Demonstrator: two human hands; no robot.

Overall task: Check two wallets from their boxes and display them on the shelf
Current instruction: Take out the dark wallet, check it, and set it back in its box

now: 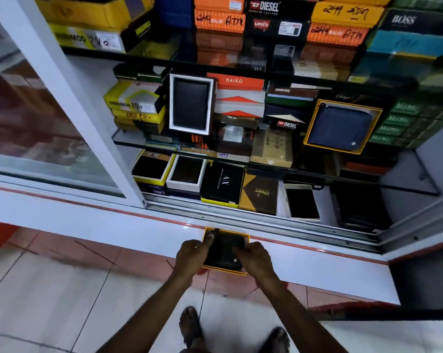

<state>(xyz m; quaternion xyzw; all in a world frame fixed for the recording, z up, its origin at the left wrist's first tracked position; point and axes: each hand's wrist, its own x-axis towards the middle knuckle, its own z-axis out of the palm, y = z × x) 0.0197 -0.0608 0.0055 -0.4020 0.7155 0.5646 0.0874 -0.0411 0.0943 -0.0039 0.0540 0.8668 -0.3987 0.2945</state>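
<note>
A black wallet [224,250] lies in a yellow open box [246,236] held in front of the cabinet's white ledge. My left hand [191,256] grips the box's left side, thumb on the wallet's top left corner. My right hand [256,257] holds the right side, fingers on the wallet. On the middle glass shelf [128,142] a blue wallet in a yellow-rimmed box [341,126] stands tilted at the right. A black wallet in a white-framed box [190,104] stands upright to the left.
The display cabinet is packed with stacked wallet boxes on three levels. Its sliding glass door [50,118] is pushed left, with the track [253,215] along the bottom. On the bottom level lie several open boxes and a phone-like item [302,201]. My feet stand on a tiled floor.
</note>
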